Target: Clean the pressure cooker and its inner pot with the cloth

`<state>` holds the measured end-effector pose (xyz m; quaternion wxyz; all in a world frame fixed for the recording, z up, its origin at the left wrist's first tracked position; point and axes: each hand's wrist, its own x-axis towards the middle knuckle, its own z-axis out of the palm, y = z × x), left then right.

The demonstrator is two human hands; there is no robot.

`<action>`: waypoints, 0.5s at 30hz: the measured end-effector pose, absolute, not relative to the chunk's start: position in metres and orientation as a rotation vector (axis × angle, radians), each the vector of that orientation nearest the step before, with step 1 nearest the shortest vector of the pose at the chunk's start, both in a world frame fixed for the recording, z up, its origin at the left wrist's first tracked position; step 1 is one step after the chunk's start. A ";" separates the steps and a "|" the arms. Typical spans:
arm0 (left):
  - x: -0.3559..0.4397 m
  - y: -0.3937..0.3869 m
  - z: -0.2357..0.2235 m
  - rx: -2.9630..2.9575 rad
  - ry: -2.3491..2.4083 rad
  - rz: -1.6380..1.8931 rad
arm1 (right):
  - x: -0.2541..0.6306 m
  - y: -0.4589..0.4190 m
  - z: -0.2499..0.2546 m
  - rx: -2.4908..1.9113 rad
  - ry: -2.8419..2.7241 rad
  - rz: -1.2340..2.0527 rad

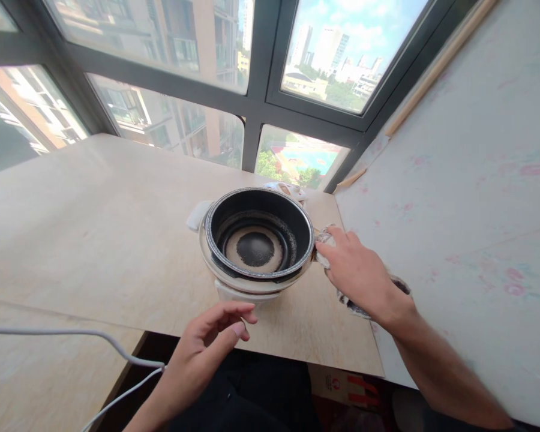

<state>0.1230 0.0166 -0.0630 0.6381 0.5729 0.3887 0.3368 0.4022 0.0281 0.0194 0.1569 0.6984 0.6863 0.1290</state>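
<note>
Head view: cloth (pixel 324 238) partly behind right hand (pixel 356 270).

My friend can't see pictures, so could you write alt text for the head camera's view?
A person's right hand holds a crumpled cloth at the right side of a white cooker with an uncovered black inner pot. The left hand, empty with fingers loosely bent, hovers in front. The cooker stands on a pale tabletop near large windows.
</note>
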 end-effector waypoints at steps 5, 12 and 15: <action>0.098 0.034 -0.064 1.280 1.144 0.950 | 0.395 0.023 0.018 1.900 2.035 0.478; 0.083 0.043 -0.068 1.259 1.269 1.034 | 0.406 0.009 0.020 1.953 2.085 0.546; 0.079 0.050 -0.064 1.192 1.354 1.171 | 0.411 0.006 0.018 1.977 2.104 0.543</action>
